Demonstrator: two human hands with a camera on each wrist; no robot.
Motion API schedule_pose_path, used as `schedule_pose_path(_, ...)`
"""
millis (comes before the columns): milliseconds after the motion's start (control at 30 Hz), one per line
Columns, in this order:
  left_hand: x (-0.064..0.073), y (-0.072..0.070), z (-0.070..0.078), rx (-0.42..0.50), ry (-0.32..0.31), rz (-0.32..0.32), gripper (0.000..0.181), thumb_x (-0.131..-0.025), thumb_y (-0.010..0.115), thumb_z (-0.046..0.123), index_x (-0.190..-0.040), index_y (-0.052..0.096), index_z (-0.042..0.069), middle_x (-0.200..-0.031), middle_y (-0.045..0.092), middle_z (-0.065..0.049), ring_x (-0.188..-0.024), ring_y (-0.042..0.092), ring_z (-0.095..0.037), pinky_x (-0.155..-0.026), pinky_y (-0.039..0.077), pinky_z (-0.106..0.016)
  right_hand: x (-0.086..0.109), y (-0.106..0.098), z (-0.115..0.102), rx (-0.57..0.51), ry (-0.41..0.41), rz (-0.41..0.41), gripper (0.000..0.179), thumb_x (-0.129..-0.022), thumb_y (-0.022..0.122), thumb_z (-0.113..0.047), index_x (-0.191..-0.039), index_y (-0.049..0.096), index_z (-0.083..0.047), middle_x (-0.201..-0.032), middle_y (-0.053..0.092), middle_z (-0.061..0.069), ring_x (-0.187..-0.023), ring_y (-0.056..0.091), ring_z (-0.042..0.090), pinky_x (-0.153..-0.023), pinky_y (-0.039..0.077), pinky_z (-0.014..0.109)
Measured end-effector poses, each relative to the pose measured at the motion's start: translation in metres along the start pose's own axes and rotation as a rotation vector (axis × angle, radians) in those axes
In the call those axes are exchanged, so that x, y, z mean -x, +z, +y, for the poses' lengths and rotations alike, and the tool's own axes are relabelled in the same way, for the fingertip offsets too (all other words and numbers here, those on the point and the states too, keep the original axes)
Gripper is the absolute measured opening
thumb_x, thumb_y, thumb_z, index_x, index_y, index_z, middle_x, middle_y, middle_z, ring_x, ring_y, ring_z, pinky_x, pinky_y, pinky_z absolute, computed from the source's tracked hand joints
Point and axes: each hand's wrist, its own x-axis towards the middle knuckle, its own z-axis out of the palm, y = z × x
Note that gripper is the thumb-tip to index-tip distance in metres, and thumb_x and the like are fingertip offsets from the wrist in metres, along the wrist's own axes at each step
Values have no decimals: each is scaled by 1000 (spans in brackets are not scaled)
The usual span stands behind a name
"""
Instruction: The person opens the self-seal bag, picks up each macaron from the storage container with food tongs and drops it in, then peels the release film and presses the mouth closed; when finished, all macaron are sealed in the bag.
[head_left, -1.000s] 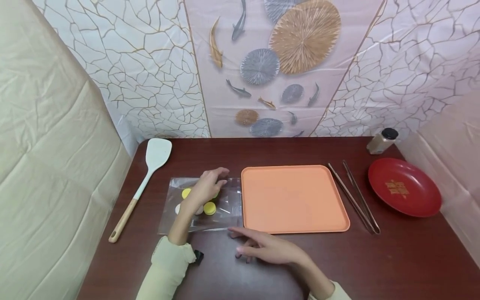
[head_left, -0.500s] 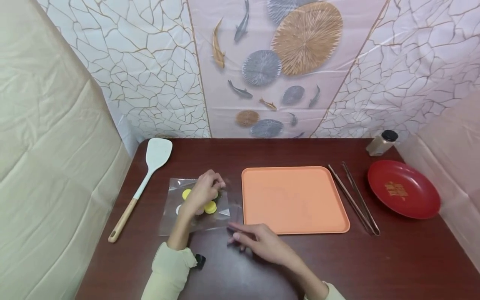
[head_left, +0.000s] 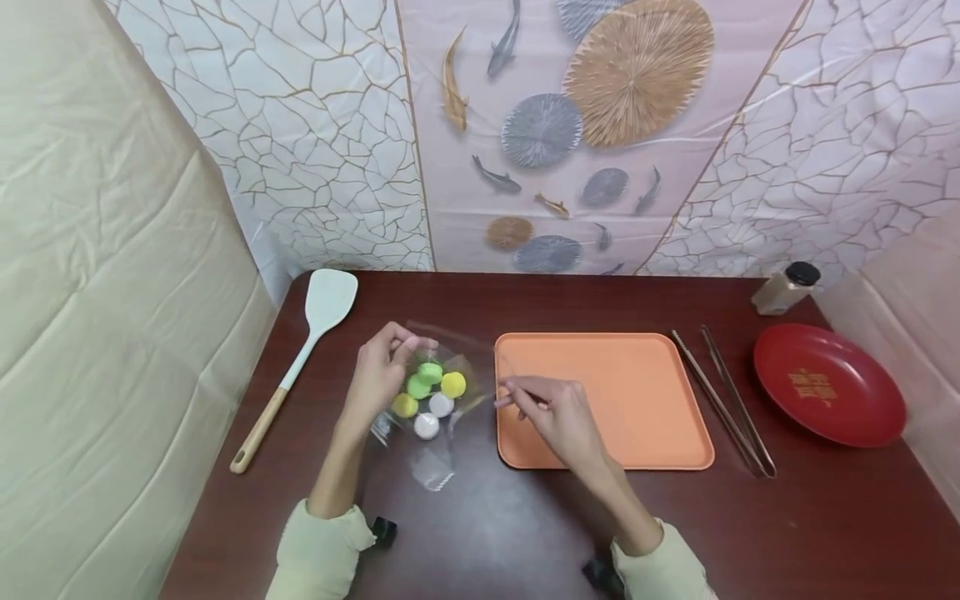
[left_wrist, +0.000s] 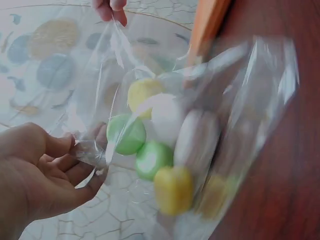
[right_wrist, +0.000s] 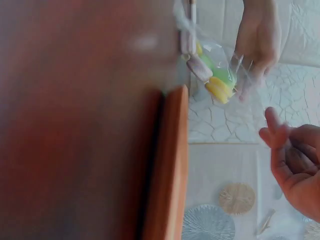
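A clear plastic bag [head_left: 433, 468] with several round macarons inside is held up off the table between both hands. Green macarons [head_left: 418, 386], yellow ones [head_left: 453, 384] and whitish ones [head_left: 427, 426] lie bunched in it. My left hand [head_left: 377, 375] pinches the bag's edge between thumb and fingers, plain in the left wrist view, where the bag [left_wrist: 260, 75] hangs beside the hand [left_wrist: 35, 175]. My right hand [head_left: 561, 414], over the left part of an orange tray [head_left: 600, 400], pinches another edge with thumb and fingertips [right_wrist: 272, 120]. The film stretches between them.
To the left lies a white spatula [head_left: 322, 308] with a wooden handle. Right of the tray are metal tongs [head_left: 723, 400], a red plate [head_left: 855, 392] and a black-lidded jar [head_left: 783, 290]. A patterned cloth [head_left: 337, 167] hangs behind the dark table [head_left: 465, 542].
The bag lay flat on the table and is now lifted and tilted, its macarons bunched together. My left hand shifted left; my right hand moved up and right, to over the tray.
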Motion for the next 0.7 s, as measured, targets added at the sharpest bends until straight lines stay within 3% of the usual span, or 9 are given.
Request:
schedule_pose_path(67, 2, -4, 5, 46, 8, 19, 13, -111, 63, 10, -104, 67, 0, -105, 85, -15, -86, 77, -29, -74, 57, -27, -7, -3, 1, 14, -40, 55, 16, -100, 74, 4, -111, 85, 0, -88, 85, 4, -66, 75, 15, -57, 56, 19)
schedule_pose_path(167, 4, -8, 11, 117, 17, 12, 14, -112, 62, 11, -107, 67, 0, -104, 85, -15, -96, 83, -32, -87, 62, -31, -16, -3, 3, -2, -83, 125, 16, -99, 75, 6, -110, 85, 0, -87, 84, 4, -70, 73, 12, -57, 55, 19)
schedule_pose_path(333, 9, -16, 14, 204, 7, -23, 15, -113, 61, 11, -110, 67, -3, -104, 84, -19, -100, 83, -37, -96, 58, -23, -25, -2, 6, -79, -108, 196, 15, -99, 75, 7, -108, 85, 0, -82, 82, 4, -69, 66, 7, -56, 47, 15)
schedule_pose_path(467, 14, -24, 14, 242, 53, -62, 17, -113, 58, 7, -113, 65, -9, -107, 82, -26, -99, 84, -35, -97, 57, -18, -29, -4, 9, -145, -108, 195, 15, -100, 74, 7, -107, 85, 0, -79, 81, 4, -67, 62, 5, -57, 48, 17)
schedule_pose_path(600, 15, -35, 15, 308, 112, -99, 21, -114, 55, 3, -122, 64, -14, -112, 79, -33, -99, 84, -22, -99, 59, -21, -33, -13, 8, -173, -156, 160, 16, -99, 73, 10, -105, 84, 0, -79, 80, 4, -70, 63, 5, -60, 50, 18)
schedule_pose_path(700, 17, -42, 17, 386, 150, -126, 22, -114, 53, 3, -127, 65, -11, -114, 78, -33, -101, 83, -16, -101, 60, -25, -36, -18, 5, -189, -187, 128, 18, -98, 72, 12, -105, 83, -1, -82, 80, 4, -73, 66, 5, -64, 51, 17)
